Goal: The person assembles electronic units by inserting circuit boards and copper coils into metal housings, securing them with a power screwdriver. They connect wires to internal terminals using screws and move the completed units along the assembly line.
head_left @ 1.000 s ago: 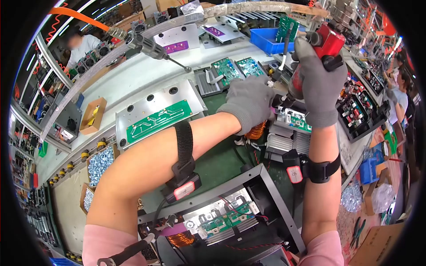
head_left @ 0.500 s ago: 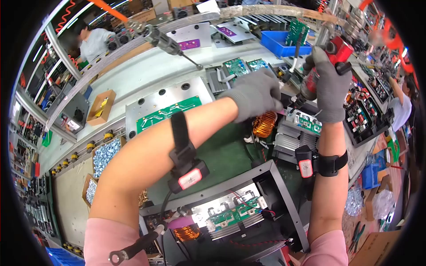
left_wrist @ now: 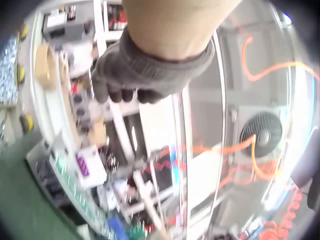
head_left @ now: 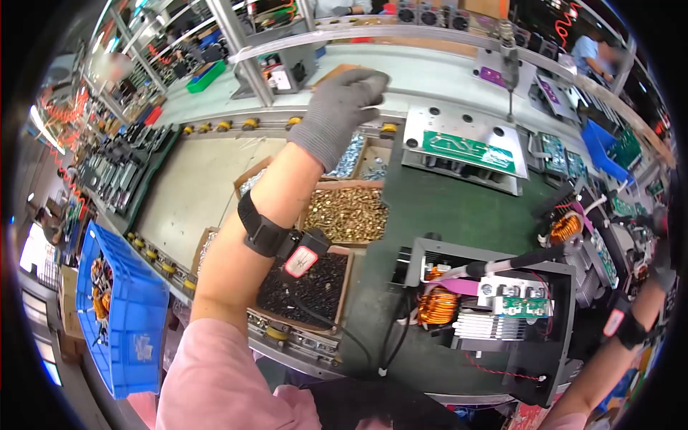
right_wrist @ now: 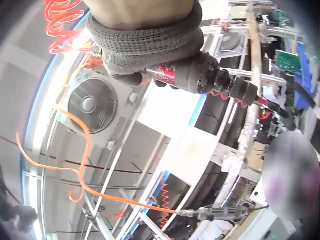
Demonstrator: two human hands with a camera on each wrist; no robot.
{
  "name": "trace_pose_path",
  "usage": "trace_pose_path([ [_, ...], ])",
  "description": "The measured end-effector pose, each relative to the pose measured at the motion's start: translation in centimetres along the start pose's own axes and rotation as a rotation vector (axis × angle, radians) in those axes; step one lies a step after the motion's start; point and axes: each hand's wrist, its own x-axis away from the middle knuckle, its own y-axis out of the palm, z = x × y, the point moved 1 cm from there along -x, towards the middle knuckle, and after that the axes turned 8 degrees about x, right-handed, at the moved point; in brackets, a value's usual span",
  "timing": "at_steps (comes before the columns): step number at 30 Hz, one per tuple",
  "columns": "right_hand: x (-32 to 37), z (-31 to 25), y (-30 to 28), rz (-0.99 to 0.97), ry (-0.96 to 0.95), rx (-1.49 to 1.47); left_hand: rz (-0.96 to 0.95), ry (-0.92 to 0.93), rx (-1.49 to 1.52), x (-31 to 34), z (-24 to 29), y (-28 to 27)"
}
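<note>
My left hand (head_left: 342,107), in a grey glove, is raised over the compartment of silver screws (head_left: 349,158). Its fingers are loosely bent, and nothing shows between them in the head or left wrist view. Nearer me are a box of brass-coloured fasteners (head_left: 345,212) and a box of black screws (head_left: 304,287). At the far right edge, my gloved right hand (head_left: 663,261) is partly lost in the dark rim. The right wrist view shows that hand wrapped around a power screwdriver (right_wrist: 187,75) with a red-marked body and a black chuck.
An open black chassis (head_left: 494,344) with a copper coil (head_left: 437,307) lies on the green mat (head_left: 459,208). Behind it stands a metal plate with a green circuit board (head_left: 469,149). A hanging screwdriver (head_left: 509,68) points down near the plate. A blue bin (head_left: 129,330) is at left.
The head view has swung left. My left hand has left the work area beside the right hand and moved left to the screw boxes. The right hand still holds the power screwdriver.
</note>
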Motion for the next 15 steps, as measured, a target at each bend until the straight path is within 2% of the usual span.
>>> trace_pose_path([
  [1,1.0,-2.7,0.8,-0.010,-0.005,-0.003,-0.014,0.139,-0.069,-0.7,-1.6,-3.0],
  [2,1.8,-4.5,1.0,0.057,-0.110,-0.096,-0.032,0.281,-0.137,-1.0,-2.4,-5.3],
  [4,4.1,-7.5,0.3,0.236,-0.304,-0.002,0.021,0.276,-0.142,-0.3,-2.7,-7.4],
  [5,5.7,-9.2,-0.6,0.238,-0.387,0.150,0.092,0.069,-0.357,-0.1,-3.3,-8.2],
  [6,6.9,-10.1,-1.6,0.236,-0.392,0.155,0.162,-0.143,-0.570,0.2,-4.3,-8.8],
  [7,8.3,-11.2,-2.8,0.382,-0.467,0.230,0.119,-0.176,-0.621,1.3,-5.9,-9.0],
  [8,10.2,-13.1,-3.4,0.244,-0.406,0.266,0.074,-0.208,-0.672,3.0,-7.9,-8.9],
  [9,12.4,-14.3,-3.6,0.191,-0.364,0.256,-0.086,-0.261,-0.754,4.5,-9.3,-8.6],
  [10,14.3,-15.1,-3.3,0.262,-0.440,0.303,-0.248,-0.312,-0.833,6.1,-10.8,-8.2],
  [12,17.0,-15.7,-4.8,0.614,-0.472,0.172,-0.326,-0.156,-1.054,9.0,-15.2,-7.2],
  [13,18.1,-16.3,-3.5,0.486,-0.517,0.132,-0.333,-0.155,-1.045,9.3,-16.3,-6.7],
  [14,19.0,-16.5,-2.0,0.628,-0.543,0.200,-0.340,-0.162,-1.089,9.5,-17.1,-6.1],
  [15,20.0,-16.4,-2.9,0.622,-0.594,0.307,-0.345,-0.169,-1.134,9.6,-17.8,-5.7],
])
